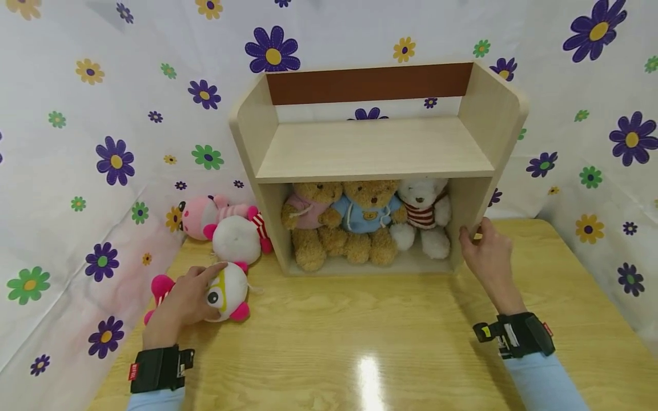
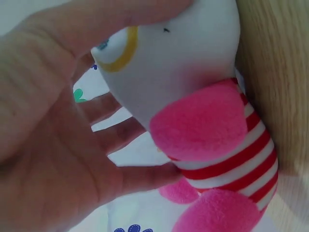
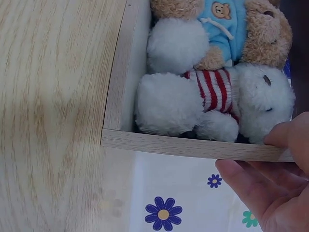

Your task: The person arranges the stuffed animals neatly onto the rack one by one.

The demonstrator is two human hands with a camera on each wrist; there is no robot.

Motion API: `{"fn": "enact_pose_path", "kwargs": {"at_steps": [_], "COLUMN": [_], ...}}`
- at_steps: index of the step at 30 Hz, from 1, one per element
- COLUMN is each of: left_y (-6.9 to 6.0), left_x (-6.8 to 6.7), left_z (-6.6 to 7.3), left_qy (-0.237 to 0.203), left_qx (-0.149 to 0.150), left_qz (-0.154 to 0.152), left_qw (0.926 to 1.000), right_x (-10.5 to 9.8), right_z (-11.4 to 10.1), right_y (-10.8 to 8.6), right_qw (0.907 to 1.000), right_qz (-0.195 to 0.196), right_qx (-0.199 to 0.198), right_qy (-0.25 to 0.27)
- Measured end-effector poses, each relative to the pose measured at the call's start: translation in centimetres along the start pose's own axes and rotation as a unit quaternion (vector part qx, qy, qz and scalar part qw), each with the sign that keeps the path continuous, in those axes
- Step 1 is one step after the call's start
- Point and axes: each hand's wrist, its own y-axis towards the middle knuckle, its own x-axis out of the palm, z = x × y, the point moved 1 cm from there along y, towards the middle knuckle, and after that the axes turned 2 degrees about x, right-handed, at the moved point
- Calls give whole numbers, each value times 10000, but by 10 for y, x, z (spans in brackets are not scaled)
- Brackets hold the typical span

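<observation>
My left hand (image 1: 186,301) grips a plush toy (image 1: 235,290) with a white head, yellow-ringed eyes, pink paws and a red-and-white striped body, lying on the table at the left. In the left wrist view, the thumb crosses its head and the fingers curl behind it. My right hand (image 1: 488,260) pinches the right side panel of a small wooden shelf (image 1: 375,148), thumb inside and fingers outside. In its lower compartment sit a teddy bear (image 1: 308,210) in pink, a teddy bear (image 1: 369,212) in blue, and a white bear (image 1: 420,218) with a striped top.
Left of the shelf lie a pink plush toy (image 1: 195,218) and a round white-headed plush toy (image 1: 236,240), partly overlapping. The shelf's upper level has a brown back strip (image 1: 370,84). A flowered cloth (image 1: 67,137) hangs behind the wooden table (image 1: 329,331).
</observation>
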Motion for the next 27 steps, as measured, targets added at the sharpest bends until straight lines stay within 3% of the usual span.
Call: {"fn": "enact_pose_path", "kwargs": {"at_steps": [12,17,21,24,27], "left_y": [-10,-21,-29,-36,-41], "left_x": [4,1,-6,-12,-18], "left_z": [6,20,37,52,69], "left_qy": [-118,-265,-325,-476,-713], "left_qx": [132,203,392,729,1351], "left_qz": [398,417,743,1195,1853], "left_qw": [9991,9986,9959,9890,9707], "right_x": [0,1,1,0,0], "right_z": [0,-1,-1,-1,-2], "right_y": [2,0,-2,-3,-5], "right_qw": [9997,9997,9997,9997,9997], "right_qz": [-66,-160,-207,-213,-203], "right_qx": [-233,-179,-129,-128,-131], "right_qy": [12,-9,-7,-11,-17]}}
